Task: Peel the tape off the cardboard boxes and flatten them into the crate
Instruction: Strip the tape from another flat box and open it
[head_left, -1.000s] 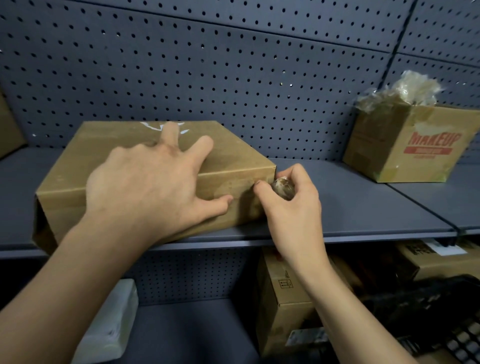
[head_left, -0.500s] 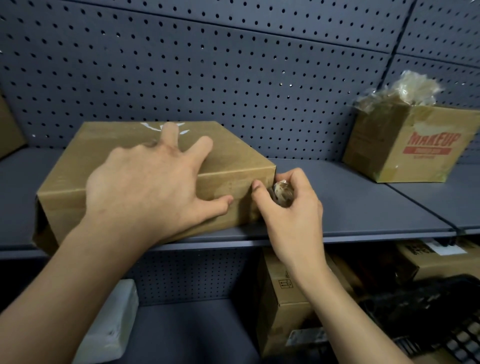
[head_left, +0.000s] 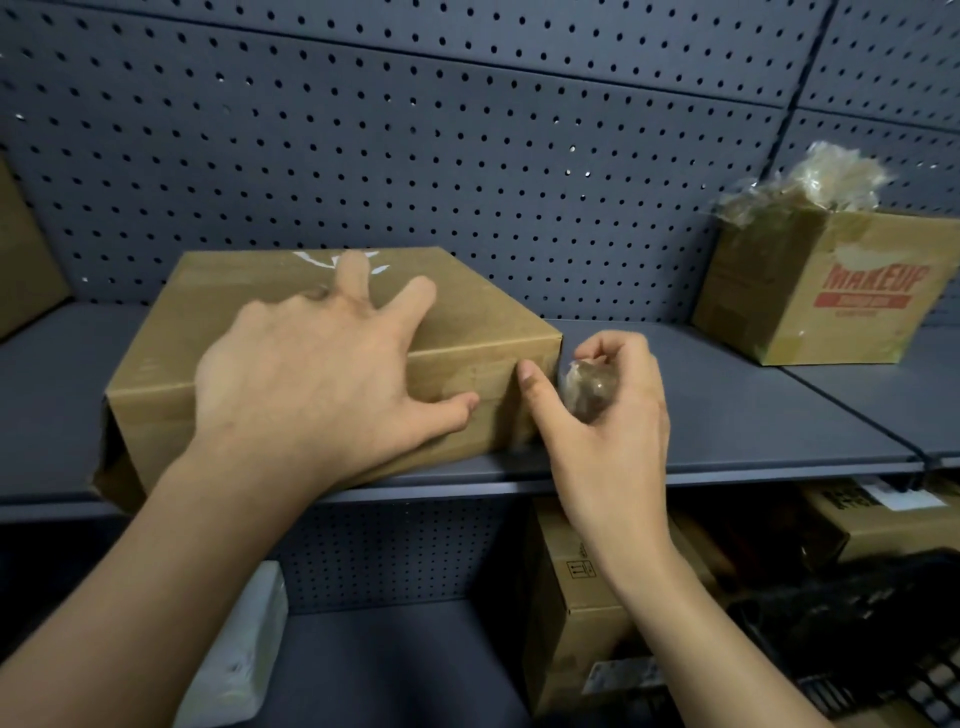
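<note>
Head view, lower shelf nearest: white packet (head_left: 241, 654) at left, upright carton (head_left: 571, 603) in middle, dark crate (head_left: 914, 675) at right, blurred. Above, on upper shelf (head_left: 727, 415) edge: left hand (head_left: 311, 374) spread flat on top of cardboard box (head_left: 478, 322), fingers straight, thumb on front face. Right hand (head_left: 613, 421) at box's front right corner, fingers curled round tape wad (head_left: 589, 387), thumb tip touching box. Farther right, well apart: printed box (head_left: 831, 296), crumpled film (head_left: 810, 182) on top. Pegboard (head_left: 467, 130) behind.

We take this for a shop stockroom: grey pegboard-backed shelving (head_left: 727, 410) stacked with cardboard boxes (head_left: 826, 291).
</note>
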